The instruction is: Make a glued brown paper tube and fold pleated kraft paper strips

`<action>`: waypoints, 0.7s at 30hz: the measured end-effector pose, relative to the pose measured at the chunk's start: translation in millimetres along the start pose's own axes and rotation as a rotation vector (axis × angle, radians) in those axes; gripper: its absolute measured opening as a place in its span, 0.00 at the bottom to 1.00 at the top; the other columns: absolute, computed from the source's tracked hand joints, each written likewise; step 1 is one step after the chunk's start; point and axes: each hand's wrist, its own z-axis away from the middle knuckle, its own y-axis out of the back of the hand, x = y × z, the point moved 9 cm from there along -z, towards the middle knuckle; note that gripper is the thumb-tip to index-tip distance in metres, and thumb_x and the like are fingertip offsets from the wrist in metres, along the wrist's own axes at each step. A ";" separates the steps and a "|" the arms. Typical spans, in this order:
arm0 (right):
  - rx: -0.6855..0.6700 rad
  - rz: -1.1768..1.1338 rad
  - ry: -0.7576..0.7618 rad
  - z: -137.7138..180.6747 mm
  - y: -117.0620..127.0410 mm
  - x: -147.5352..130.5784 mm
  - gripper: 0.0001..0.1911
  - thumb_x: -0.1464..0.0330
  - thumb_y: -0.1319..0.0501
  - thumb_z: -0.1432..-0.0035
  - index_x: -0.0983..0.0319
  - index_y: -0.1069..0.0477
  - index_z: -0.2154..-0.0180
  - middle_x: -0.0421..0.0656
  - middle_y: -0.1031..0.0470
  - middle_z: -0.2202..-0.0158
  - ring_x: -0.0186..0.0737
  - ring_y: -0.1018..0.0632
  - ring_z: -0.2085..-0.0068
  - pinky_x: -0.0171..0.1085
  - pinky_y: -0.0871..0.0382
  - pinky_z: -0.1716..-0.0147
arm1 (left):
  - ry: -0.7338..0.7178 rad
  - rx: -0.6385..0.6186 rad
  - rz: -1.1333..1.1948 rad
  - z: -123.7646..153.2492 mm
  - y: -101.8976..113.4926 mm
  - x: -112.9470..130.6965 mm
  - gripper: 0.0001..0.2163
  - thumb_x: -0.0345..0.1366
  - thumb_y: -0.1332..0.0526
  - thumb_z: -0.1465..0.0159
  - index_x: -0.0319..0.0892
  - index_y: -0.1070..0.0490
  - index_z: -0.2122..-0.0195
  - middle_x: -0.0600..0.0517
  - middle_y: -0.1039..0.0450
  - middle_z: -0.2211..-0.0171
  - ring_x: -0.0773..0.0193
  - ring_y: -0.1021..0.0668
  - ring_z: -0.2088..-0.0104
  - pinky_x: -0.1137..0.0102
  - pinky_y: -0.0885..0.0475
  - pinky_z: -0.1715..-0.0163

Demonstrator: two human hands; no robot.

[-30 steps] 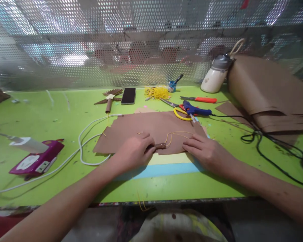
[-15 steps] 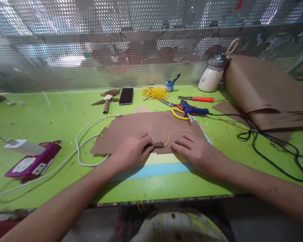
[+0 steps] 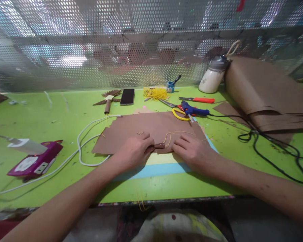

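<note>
My left hand [image 3: 133, 150] rests on a brown paper sheet [image 3: 146, 127] and pinches the end of a small brown rolled paper tube [image 3: 158, 146]. A thin yellow string [image 3: 178, 133] runs out of the tube's right end and loops across the sheet. My right hand [image 3: 192, 150] lies flat on the sheet just right of the tube, fingers stretched toward it. Beneath the brown sheet lie a pale yellow sheet [image 3: 164, 158] and a blue sheet [image 3: 156, 169] on the green table [image 3: 53, 114].
Behind the sheet lie yellow-handled scissors [image 3: 178, 113], a blue glue gun [image 3: 194, 110] with a black cord [image 3: 272, 148], an orange-handled knife [image 3: 198, 99], yellow string pile [image 3: 155, 93], phone [image 3: 127, 96], a paper palm tree [image 3: 108, 99]. Brown paper stack [image 3: 265, 90] right; magenta box [image 3: 34, 161] and white cable [image 3: 80, 148] left.
My right hand has slid left along the sheet, closer to the rolled tube. My left hand has kept its hold on the tube.
</note>
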 end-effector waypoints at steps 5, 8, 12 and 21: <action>0.016 -0.021 0.031 -5.8 4.2 -5.0 0.11 0.78 0.50 0.39 0.66 0.31 0.69 0.48 0.31 0.67 0.42 0.34 0.65 0.40 0.39 0.66 | 0.000 -0.006 -0.038 -0.6 -1.0 1.1 0.11 0.34 0.50 0.33 0.40 0.32 0.69 0.48 0.32 0.67 0.62 0.29 0.67 0.69 0.40 0.71; 0.035 -0.015 0.019 -9.6 6.0 -1.1 0.11 0.78 0.50 0.39 0.66 0.31 0.68 0.48 0.30 0.67 0.43 0.34 0.65 0.40 0.40 0.66 | -0.001 0.004 -0.056 -0.6 -0.4 2.0 0.10 0.35 0.50 0.33 0.40 0.32 0.68 0.49 0.33 0.67 0.63 0.30 0.69 0.69 0.43 0.73; -0.011 -0.062 -0.016 -15.8 0.5 10.4 0.09 0.79 0.49 0.40 0.66 0.32 0.67 0.47 0.29 0.68 0.42 0.33 0.66 0.39 0.41 0.67 | 0.016 -0.026 -0.060 -2.0 0.3 2.1 0.09 0.34 0.49 0.33 0.40 0.32 0.68 0.49 0.33 0.68 0.64 0.32 0.73 0.69 0.44 0.74; -0.156 -0.129 -0.208 -24.0 -7.5 29.4 0.05 0.73 0.46 0.40 0.63 0.34 0.69 0.44 0.28 0.70 0.41 0.30 0.67 0.37 0.46 0.71 | -0.006 0.023 0.034 -3.4 3.5 2.0 0.09 0.34 0.48 0.33 0.44 0.29 0.58 0.51 0.31 0.68 0.62 0.29 0.69 0.70 0.42 0.73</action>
